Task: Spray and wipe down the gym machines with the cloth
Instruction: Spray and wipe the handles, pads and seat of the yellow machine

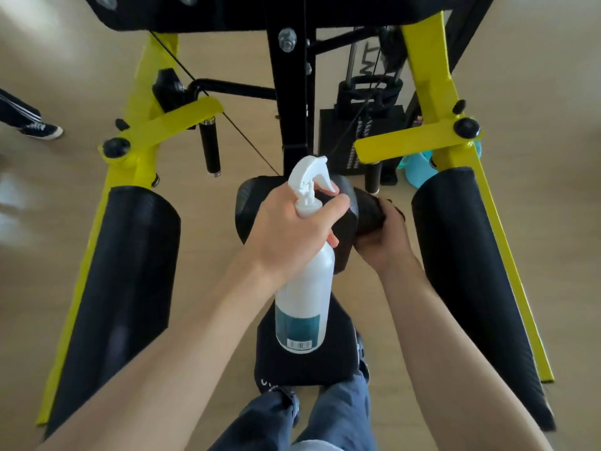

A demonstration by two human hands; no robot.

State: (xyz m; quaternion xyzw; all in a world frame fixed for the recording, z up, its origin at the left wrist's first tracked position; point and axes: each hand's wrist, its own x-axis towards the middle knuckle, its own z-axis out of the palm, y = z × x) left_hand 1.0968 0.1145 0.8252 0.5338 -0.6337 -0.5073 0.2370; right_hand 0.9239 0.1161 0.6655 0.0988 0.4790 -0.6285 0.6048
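Observation:
My left hand [292, 229] grips the neck of a white spray bottle [305, 297], with a finger on its white trigger head, over the middle of a yellow and black gym machine [432, 138]. My right hand [383, 236] grips a dark cloth [369, 209] and presses it against the right side of the machine's black seat pad [250, 203]. The bottle and my hands hide most of the seat pad. A second black pad [305, 366] lies below the bottle, near my knees.
Two long black padded arms [120, 288] [471, 288] on yellow bars flank the seat. A black post [291, 92] and a weight stack [361, 135] stand behind it. A turquoise object [419, 167] sits on the floor. Another person's shoe [40, 130] is at far left.

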